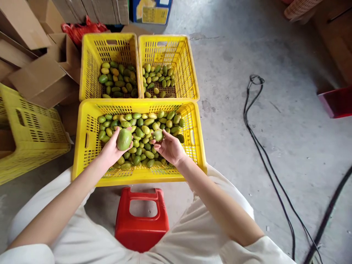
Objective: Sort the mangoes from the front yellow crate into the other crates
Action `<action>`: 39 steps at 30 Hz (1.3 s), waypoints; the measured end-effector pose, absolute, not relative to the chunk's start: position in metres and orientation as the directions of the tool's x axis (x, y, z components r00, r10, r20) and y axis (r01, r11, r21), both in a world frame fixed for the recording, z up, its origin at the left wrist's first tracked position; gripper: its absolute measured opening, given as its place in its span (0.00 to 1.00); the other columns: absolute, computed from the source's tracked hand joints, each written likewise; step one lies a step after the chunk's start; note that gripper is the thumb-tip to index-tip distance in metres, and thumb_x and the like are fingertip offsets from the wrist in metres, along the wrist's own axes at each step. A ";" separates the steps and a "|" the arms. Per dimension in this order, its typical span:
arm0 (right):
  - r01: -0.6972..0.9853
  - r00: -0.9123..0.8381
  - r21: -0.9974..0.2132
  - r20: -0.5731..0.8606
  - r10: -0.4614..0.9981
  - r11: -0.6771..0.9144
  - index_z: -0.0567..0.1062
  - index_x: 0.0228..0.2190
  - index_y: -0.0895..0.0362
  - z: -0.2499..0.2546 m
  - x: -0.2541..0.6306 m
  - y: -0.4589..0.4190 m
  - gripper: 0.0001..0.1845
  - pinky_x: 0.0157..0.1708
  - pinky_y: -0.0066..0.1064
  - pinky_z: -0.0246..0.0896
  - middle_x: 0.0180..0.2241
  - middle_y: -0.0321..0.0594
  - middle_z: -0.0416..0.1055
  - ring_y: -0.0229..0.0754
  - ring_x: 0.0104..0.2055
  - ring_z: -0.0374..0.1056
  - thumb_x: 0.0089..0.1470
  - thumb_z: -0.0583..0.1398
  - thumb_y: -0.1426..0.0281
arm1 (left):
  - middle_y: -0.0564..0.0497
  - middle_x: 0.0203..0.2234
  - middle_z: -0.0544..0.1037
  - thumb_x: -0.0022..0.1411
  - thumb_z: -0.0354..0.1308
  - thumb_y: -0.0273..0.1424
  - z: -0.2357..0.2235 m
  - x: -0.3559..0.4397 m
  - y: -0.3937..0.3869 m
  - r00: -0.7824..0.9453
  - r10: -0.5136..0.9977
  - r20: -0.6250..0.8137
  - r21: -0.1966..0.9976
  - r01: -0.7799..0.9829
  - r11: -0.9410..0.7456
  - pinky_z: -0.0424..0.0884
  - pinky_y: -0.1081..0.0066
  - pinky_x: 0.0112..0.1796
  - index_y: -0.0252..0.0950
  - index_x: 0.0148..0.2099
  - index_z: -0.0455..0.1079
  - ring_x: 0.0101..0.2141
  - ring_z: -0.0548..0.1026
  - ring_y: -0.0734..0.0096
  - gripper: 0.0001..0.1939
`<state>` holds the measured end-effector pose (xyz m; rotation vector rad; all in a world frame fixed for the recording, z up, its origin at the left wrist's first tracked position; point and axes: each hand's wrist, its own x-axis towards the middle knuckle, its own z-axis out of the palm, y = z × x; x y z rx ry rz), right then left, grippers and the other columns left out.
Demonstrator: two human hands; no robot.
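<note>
My left hand [112, 148] is closed around a large green mango [124, 139], held above the near yellow crate [139, 178]. To its right, my right hand [171, 149] pinches a smaller green mango [157, 135] between thumb and fingers. Below both hands, many green and yellowish mangoes [150, 154] cover the crate's bottom. Two more yellow crates stand behind it: the far left crate [90, 69] holds a heap of green, yellow and orange-tinged mangoes [118, 83], and the far right crate [189, 69] has a thinner layer of mangoes [159, 79].
A red plastic stool [141, 233] stands between my legs. Cardboard boxes [44, 79] and a tilted yellow crate [38, 126] crowd the left. Behind the crates are red netting [82, 29] and a blue carton [152, 11]. A black cable [254, 137] lies on the concrete floor at right.
</note>
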<state>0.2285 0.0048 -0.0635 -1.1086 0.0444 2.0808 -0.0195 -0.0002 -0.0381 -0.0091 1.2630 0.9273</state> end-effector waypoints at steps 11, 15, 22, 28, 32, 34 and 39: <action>-0.521 -0.299 -0.517 -0.634 0.713 -0.679 0.79 0.58 0.41 -0.059 0.226 0.000 0.29 0.37 0.30 0.71 0.45 0.30 0.83 0.42 0.38 0.78 0.60 0.81 0.59 | 0.41 0.45 0.93 0.73 0.83 0.32 -0.045 -0.025 -0.008 0.042 0.647 -0.762 0.574 -0.420 0.703 0.78 0.73 0.33 0.36 0.48 0.86 0.36 0.86 0.67 0.10; -0.548 -0.331 -0.449 -0.658 0.676 -0.705 0.82 0.55 0.45 -0.057 0.225 0.003 0.19 0.35 0.31 0.73 0.46 0.36 0.87 0.44 0.37 0.79 0.64 0.72 0.64 | 0.41 0.49 0.94 0.70 0.83 0.27 -0.042 -0.027 -0.009 0.076 0.659 -0.748 0.579 -0.410 0.705 0.83 0.71 0.39 0.38 0.51 0.86 0.43 0.91 0.60 0.12; -0.615 -0.330 -0.376 -0.675 0.660 -0.693 0.83 0.52 0.44 -0.059 0.224 0.001 0.14 0.39 0.34 0.77 0.42 0.35 0.85 0.46 0.39 0.80 0.70 0.75 0.56 | 0.33 0.56 0.94 0.72 0.74 0.33 -0.043 -0.027 -0.008 0.220 0.697 -0.683 0.599 -0.378 0.706 0.86 0.66 0.39 0.33 0.69 0.88 0.50 0.93 0.46 0.26; -0.651 -0.260 -0.468 -0.603 0.754 -0.598 0.80 0.47 0.44 -0.067 0.224 0.000 0.18 0.52 0.41 0.88 0.49 0.37 0.88 0.52 0.55 0.88 0.68 0.79 0.53 | 0.34 0.55 0.94 0.65 0.83 0.34 -0.045 -0.028 -0.011 0.215 0.733 -0.645 0.642 -0.367 0.673 0.85 0.68 0.41 0.33 0.67 0.90 0.52 0.92 0.48 0.30; -0.670 -0.280 -0.451 -0.582 0.763 -0.590 0.83 0.52 0.46 -0.071 0.227 0.001 0.18 0.61 0.49 0.91 0.54 0.42 0.90 0.58 0.65 0.88 0.62 0.76 0.61 | 0.38 0.52 0.94 0.63 0.90 0.38 -0.053 -0.024 -0.015 0.151 0.769 -0.621 0.666 -0.416 0.619 0.89 0.61 0.55 0.37 0.63 0.89 0.61 0.91 0.42 0.29; -0.658 -0.317 -0.429 -0.588 0.744 -0.619 0.84 0.56 0.48 -0.073 0.229 0.000 0.26 0.64 0.57 0.92 0.55 0.47 0.91 0.64 0.68 0.87 0.55 0.73 0.64 | 0.37 0.51 0.94 0.71 0.87 0.46 -0.055 -0.020 -0.016 0.095 0.763 -0.639 0.652 -0.460 0.603 0.89 0.59 0.58 0.38 0.60 0.89 0.64 0.90 0.42 0.24; -0.650 -0.318 -0.354 -0.677 0.664 -0.673 0.85 0.56 0.54 -0.082 0.229 0.002 0.24 0.51 0.46 0.95 0.47 0.53 0.90 0.60 0.56 0.90 0.59 0.71 0.62 | 0.41 0.41 0.91 0.89 0.67 0.54 -0.047 -0.018 -0.010 0.094 0.635 -0.767 0.525 -0.477 0.705 0.84 0.70 0.37 0.37 0.54 0.90 0.42 0.88 0.60 0.25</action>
